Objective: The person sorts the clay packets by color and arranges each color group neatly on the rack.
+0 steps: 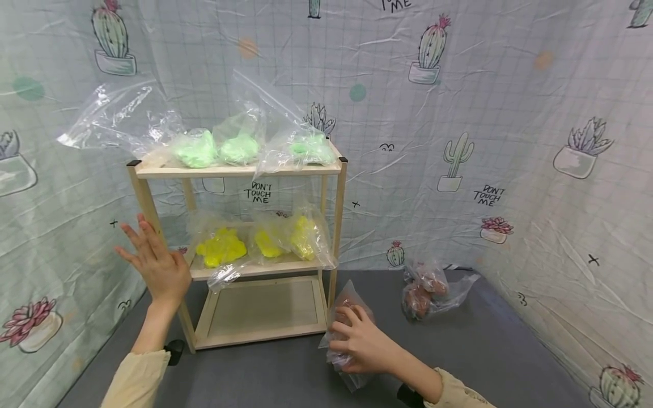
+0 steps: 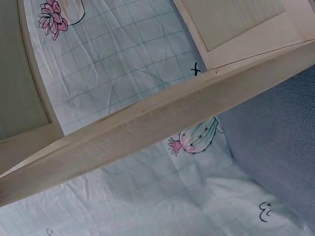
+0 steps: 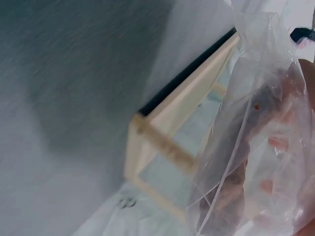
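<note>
My right hand (image 1: 364, 343) grips a clear plastic bag (image 1: 349, 297) with something reddish-brown inside, just right of the shelf's bottom tier. In the right wrist view the bag (image 3: 236, 162) fills the right side, with fingers seen through the plastic. Raised beside the shelf's left post, my left hand (image 1: 163, 272) has its fingers spread and holds nothing. The wooden shelf (image 1: 245, 170) carries bags of light green lumps (image 1: 196, 150) on top and bags of yellow lumps (image 1: 221, 247) on the middle tier. Its bottom panel (image 1: 265, 309) is bare wood.
More clear bags with reddish-brown lumps (image 1: 419, 297) lie on the dark grey table (image 1: 398, 351) at the back right. A cactus-print cloth (image 1: 408, 130) hangs behind and on both sides. Loose bag plastic (image 1: 117, 116) sticks out past the shelf's top left corner.
</note>
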### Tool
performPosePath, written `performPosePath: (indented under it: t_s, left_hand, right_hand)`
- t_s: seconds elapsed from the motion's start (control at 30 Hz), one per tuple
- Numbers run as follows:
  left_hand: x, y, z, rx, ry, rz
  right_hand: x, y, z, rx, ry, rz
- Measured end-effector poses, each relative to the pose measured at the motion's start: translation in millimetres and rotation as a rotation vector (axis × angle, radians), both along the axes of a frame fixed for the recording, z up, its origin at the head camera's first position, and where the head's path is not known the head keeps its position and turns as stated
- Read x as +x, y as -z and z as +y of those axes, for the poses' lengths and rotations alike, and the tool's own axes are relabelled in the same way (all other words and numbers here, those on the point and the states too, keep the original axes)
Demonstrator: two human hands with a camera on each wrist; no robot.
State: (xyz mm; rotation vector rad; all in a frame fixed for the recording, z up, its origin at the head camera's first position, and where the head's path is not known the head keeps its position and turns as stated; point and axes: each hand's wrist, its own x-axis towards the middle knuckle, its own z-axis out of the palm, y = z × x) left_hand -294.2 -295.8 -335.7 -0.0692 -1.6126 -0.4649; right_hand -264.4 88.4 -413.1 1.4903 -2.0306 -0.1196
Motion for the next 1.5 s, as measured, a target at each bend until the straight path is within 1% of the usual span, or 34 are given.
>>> performPosePath:
  t_s: [0.1,0.27,0.33,0.43,0.53,0.63,0.73,0.83,0.97,1.03,1.17,1.27,1.33,1.4,1.5]
  left_hand:
    - [0.5,0.3,-0.7,-0.002,-0.004,-0.006]
    - [-0.2,0.1,-1.8,-0.004,-0.004,-0.015]
    - [-0.4,0.1,-1.8,-0.003,-0.004,-0.016]
    - [-0.2,-0.1,-1.5,-0.003,-0.004,-0.015]
    - [-0.3,0.7,-1.5,-0.003,-0.007,-0.013]
    - [-0.5,0.9,-1.1,-0.002,-0.008,-0.009]
    - [-1.9,1.5,-1.5,-0.002,-0.011,-0.010]
    - [-3.0,1.8,-2.3,0.001,-0.013,-0.014]
    - [-2.7,2.4,-2.8,0.002,-0.015,-0.017]
    - [-2.7,2.1,-2.7,-0.001,-0.015,-0.019]
    - [-3.3,1.9,-2.6,-0.003,-0.014,-0.022]
    - [-3.3,2.0,-2.6,0.001,-0.013,-0.020]
    - [-3.3,2.0,-2.9,0.003,-0.013,-0.018]
    - [-3.3,2.4,-3.4,0.003,-0.014,-0.018]
    - [-3.0,2.6,-3.9,0.000,-0.016,-0.020]
  right_hand:
    - [5.9,-1.3,-10,0.012,0.008,-0.001]
    - [16.8,-4.0,-27,-0.004,0.071,-0.009]
    - [23.0,-4.9,-35,-0.013,0.081,-0.008]
    - [31.9,-6.1,-47,-0.024,0.069,-0.008]
    - [37.8,-7.6,-59,-0.033,0.053,0.005]
    - [41.2,-8.9,-71,-0.035,0.033,0.028]
    - [41.4,-9.6,-82,-0.010,0.005,0.043]
    - [36.1,-9.3,-93,0.021,-0.015,0.049]
    - [20.8,-5.5,-105,0.055,-0.027,0.090]
    - [11.7,-3.4,-110,0.080,-0.015,0.121]
    - [-5.4,-0.5,-117,0.140,0.044,0.171]
    - [-16.7,2.9,-121,0.160,0.076,0.165]
    - [-23.2,6.1,-124,0.156,0.084,0.142]
    - [-28.6,9.4,-125,0.151,0.094,0.124]
    - [-34.8,15.0,-126,0.145,0.120,0.122]
